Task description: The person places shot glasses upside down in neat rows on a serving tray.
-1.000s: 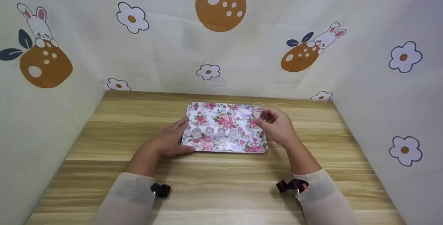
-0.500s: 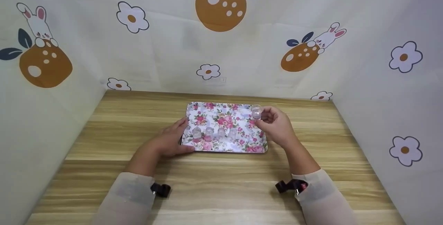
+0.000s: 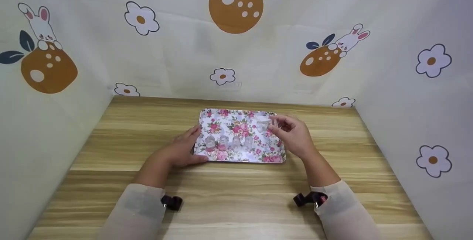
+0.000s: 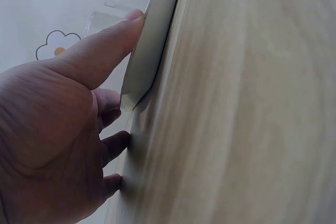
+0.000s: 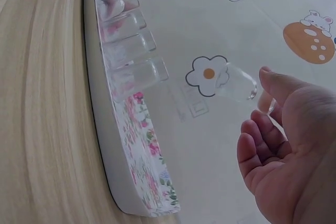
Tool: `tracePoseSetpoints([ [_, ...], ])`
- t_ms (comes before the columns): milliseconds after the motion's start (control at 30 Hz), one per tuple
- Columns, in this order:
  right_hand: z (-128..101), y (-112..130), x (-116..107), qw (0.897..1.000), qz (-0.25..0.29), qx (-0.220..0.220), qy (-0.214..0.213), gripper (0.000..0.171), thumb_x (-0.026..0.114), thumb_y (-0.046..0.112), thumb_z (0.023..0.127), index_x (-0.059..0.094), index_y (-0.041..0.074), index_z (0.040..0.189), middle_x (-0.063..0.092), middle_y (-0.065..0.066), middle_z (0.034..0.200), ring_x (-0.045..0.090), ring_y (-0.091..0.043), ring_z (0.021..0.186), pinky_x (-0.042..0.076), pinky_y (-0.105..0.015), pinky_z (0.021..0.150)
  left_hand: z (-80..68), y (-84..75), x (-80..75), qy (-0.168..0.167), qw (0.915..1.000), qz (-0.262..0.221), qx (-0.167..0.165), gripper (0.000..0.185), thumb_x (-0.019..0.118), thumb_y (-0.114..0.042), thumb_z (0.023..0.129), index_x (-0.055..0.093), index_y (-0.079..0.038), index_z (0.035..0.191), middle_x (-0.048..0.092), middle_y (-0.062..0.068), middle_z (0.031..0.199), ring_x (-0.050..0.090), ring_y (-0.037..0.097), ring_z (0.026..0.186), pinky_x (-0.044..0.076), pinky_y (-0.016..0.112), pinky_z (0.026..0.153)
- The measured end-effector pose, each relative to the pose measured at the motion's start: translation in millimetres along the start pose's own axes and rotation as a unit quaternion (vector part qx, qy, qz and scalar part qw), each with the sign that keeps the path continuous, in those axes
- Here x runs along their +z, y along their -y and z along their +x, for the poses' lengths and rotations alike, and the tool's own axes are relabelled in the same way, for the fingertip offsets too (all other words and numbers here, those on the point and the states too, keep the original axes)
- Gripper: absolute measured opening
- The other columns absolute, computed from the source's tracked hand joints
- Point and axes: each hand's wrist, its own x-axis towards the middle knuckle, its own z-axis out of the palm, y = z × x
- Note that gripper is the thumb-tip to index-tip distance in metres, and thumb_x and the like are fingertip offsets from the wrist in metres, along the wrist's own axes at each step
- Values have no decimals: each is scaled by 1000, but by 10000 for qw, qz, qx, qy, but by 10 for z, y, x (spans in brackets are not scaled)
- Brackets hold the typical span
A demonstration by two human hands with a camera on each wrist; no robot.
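A small staged recording booth, homely rather than industrial; a wooden desk [image 3: 236, 192] fills the lower frame, walled on three sides by a cream cartoon backdrop [image 3: 184, 55] printed with rabbits, flowers and orange eggs; a rose-patterned tray [image 3: 236, 123] with small clear glasses [image 3: 229, 142] sits at the centre.

Both forearms extend forward from the lower edge of the head view, each in a pale translucent sleeve with a dark strap at the wrist. The left hand [image 3: 183, 150] lies low and palm down, thumb extended forward, the remaining fingers [image 4: 113, 148] loosely bent beneath it. The right hand [image 3: 293, 135] is raised above the left, palm turned inward, thumb and fingertips [image 5: 273, 85] drawn together in a pinch.
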Motion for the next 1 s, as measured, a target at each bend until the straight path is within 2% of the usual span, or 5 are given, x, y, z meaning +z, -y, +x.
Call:
tracePoseSetpoints([
  [333, -8, -35, 68, 9971, -438, -19, 627, 42, 84, 15, 93, 75, 9, 134, 74, -12, 122, 68, -16, 97, 59, -19, 82, 8, 7, 5, 2, 10000, -21, -28, 117, 75, -64, 92, 9, -13, 174, 0, 7, 184, 7, 45, 168, 5, 72, 134],
  [467, -17, -59, 102, 9930, -440, 194, 1079, 43, 81, 10, 94, 72, 4, 136, 77, -17, 127, 73, -19, 94, 62, -20, 77, -2, 1, -2, 5, 10000, -24, -51, 116, 75, -64, 92, 9, -13, 174, 1, 7, 184, 7, 47, 167, 7, 71, 134],
  [633, -22, -117, 134, 9876, -495, 363, 1445, 43, 77, 4, 95, 70, -3, 136, 74, -20, 134, 76, -27, 106, 64, -20, 82, -7, -19, -7, -10, 10000, 3, -20, 115, 75, -62, 94, 9, -11, 174, 2, 6, 184, 9, 47, 167, 8, 71, 134],
  [767, -27, -167, 158, 9854, -572, 455, 1539, 43, 77, 2, 93, 70, -3, 135, 74, -20, 133, 74, -32, 116, 64, -21, 89, -2, -19, -8, -6, 10000, 42, -34, 115, 75, -62, 94, 9, -11, 174, 2, 5, 184, 9, 45, 168, 7, 71, 134],
  [1000, -14, -186, 139, 9855, -575, 484, 1520, 43, 81, 10, 93, 71, -1, 133, 75, -19, 129, 74, -32, 114, 66, -32, 94, 5, -13, -9, 11, 10000, 35, -37, 116, 75, -62, 93, 8, -11, 174, 1, 6, 184, 9, 46, 167, 7, 71, 134],
])
